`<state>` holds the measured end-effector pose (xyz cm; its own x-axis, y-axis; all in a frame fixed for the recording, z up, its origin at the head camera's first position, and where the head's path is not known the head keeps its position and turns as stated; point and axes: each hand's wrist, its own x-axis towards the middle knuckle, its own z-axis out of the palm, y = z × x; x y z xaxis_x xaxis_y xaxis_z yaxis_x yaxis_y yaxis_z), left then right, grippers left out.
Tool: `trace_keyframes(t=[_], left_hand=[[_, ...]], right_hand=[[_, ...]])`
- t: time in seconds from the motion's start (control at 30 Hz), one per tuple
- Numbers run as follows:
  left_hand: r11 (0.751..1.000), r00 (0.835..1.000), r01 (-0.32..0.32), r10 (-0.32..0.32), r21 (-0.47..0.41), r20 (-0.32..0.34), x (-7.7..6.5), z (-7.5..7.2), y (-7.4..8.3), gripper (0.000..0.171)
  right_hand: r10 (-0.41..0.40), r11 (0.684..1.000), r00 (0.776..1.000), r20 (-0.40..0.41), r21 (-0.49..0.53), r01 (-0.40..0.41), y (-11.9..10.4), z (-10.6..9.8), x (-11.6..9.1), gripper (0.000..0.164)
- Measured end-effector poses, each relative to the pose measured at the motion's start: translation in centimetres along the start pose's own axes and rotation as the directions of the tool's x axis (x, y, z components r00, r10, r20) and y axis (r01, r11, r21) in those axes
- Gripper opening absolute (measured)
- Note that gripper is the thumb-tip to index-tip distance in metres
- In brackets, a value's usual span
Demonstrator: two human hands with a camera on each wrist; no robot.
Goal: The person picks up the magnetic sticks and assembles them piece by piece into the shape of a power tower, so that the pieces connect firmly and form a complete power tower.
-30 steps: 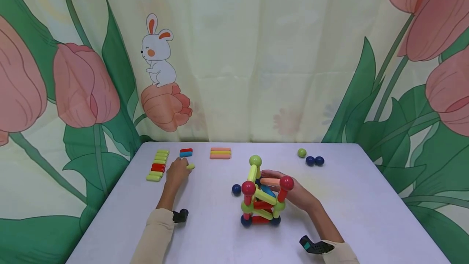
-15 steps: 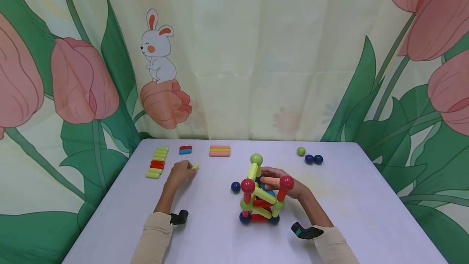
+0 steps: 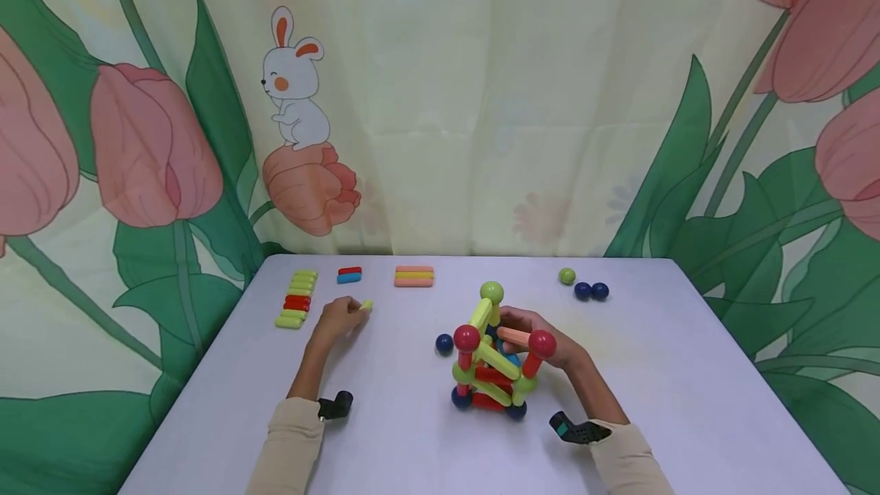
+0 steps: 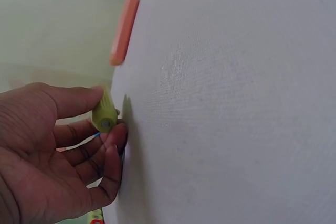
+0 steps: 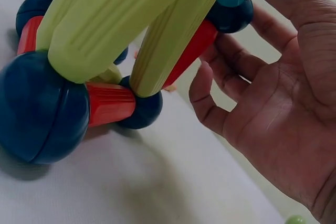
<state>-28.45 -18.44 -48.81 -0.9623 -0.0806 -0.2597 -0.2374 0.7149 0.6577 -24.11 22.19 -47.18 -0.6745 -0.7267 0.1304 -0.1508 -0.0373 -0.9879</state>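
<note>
My left hand (image 3: 341, 317) pinches a short yellow-green magnetic rod (image 4: 104, 112) between thumb and fingers, above the table left of centre. One end of that rod faces the left wrist camera. At the middle stands a frame of magnetic rods and balls (image 3: 492, 355), with red, yellow-green, blue and orange rods joined by balls. My right hand (image 3: 550, 338) holds the frame at its back right side, thumb and fingers about an upper corner. In the right wrist view the hand (image 5: 283, 82) grips near a dark blue ball (image 5: 231, 16); its fingertips are partly hidden.
A loose dark blue ball (image 3: 444, 344) lies left of the frame. Several rods form a column (image 3: 296, 299) at left; a red and blue pair (image 3: 349, 275) and an orange-yellow stack (image 3: 414, 276) lie at the back. A green ball (image 3: 567, 276) and two blue balls (image 3: 591, 292) sit back right.
My left hand has moved slightly right with the yellow-green rod, which now points upward more. The right hand keeps its hold, and the frame has turned slightly.
</note>
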Motion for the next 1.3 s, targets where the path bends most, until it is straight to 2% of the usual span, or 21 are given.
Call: trace_keyframes(t=[0.3, 0.43, 0.57, 0.77, 0.9, 1.0, 1.13, 1.3], left_hand=[[0.999, 1.0, -0.01, 0.01, -0.047, 0.003, 0.4, -0.1, -0.1, 0.039], [0.998, 1.0, 0.008, -0.008, -0.062, 0.002, 0.4, 0.2, -0.4, 0.04], [0.997, 1.0, 0.014, -0.014, -0.077, -0.002, 0.1, 0.4, -0.6, 0.04], [0.995, 1.0, 0.016, -0.017, -0.099, -0.001, 0.1, 0.5, -0.6, 0.039], [0.994, 1.0, 0.014, -0.016, -0.104, -0.02, 0.3, 0.4, -0.6, 0.039], [0.994, 1.0, 0.002, -0.005, -0.109, -0.029, 0.4, 0.2, -0.4, 0.041], [0.994, 1.0, 0.007, -0.01, -0.109, -0.027, 0.4, 0.1, -0.5, 0.042], [0.994, 0.999, 0.035, -0.038, -0.108, -0.021, -0.1, 0.1, -0.7, 0.043]], right_hand=[[0.031, 0.999, 0.997, -0.072, 0.032, -0.028, 0.0, -0.5, -0.8, 0.05], [0.065, 0.998, 0.988, -0.142, -0.001, -0.065, -0.1, -0.5, -1.2, 0.05], [0.105, 0.992, 0.965, -0.242, -0.039, -0.117, -0.1, -0.2, -1.3, 0.051], [0.156, 0.977, 0.916, -0.371, -0.08, -0.198, -0.2, 0.4, -1.4, 0.05], [0.133, 0.974, 0.915, -0.381, -0.12, -0.191, -0.5, 0.2, -1.3, 0.049], [0.103, 0.975, 0.933, -0.346, -0.152, -0.164, -0.7, -0.3, -1.5, 0.052], [0.106, 0.976, 0.947, -0.303, -0.15, -0.158, -0.9, -0.6, -2.0, 0.061], [0.11, 0.973, 0.942, -0.318, -0.157, -0.167, -0.7, -0.4, -2.3, 0.062]])
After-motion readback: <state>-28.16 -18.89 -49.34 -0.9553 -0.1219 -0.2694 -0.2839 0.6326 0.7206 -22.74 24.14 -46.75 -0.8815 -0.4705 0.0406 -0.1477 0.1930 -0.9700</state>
